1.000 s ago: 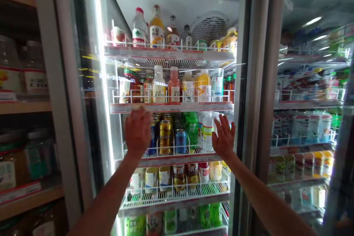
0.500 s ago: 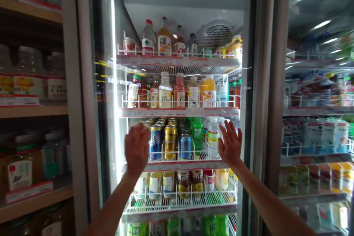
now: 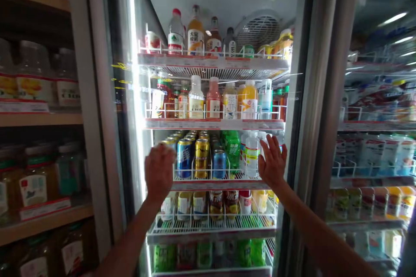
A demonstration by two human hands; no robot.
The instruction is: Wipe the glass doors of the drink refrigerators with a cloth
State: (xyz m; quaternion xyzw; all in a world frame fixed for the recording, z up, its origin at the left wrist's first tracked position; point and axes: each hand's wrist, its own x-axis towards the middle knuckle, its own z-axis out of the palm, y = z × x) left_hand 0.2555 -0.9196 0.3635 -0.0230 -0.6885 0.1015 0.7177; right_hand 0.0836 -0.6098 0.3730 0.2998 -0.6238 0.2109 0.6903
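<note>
My right hand is raised with its fingers spread and nothing in it. In the picture it overlaps the area beside a clear bottle with a yellow-green label. My left hand is held up at the same height on the other side, left of a blue can. Its fingers are smeared, so their pose is unclear. Between the hands stand a gold can, a smaller blue can and a green bottle on a wire-fronted shelf. Reflections suggest glass before the shelves; whether either hand touches it is unclear.
The lit drinks cooler has several shelves of bottles and cans. A metal door frame runs down its right side, with another stocked cooler beyond. Wooden shelves with jars and bottles stand on the left.
My view has shifted slightly, so the upper shelves sit higher in the picture. Both hands stay raised in nearly the same place, and no item has visibly been moved.
</note>
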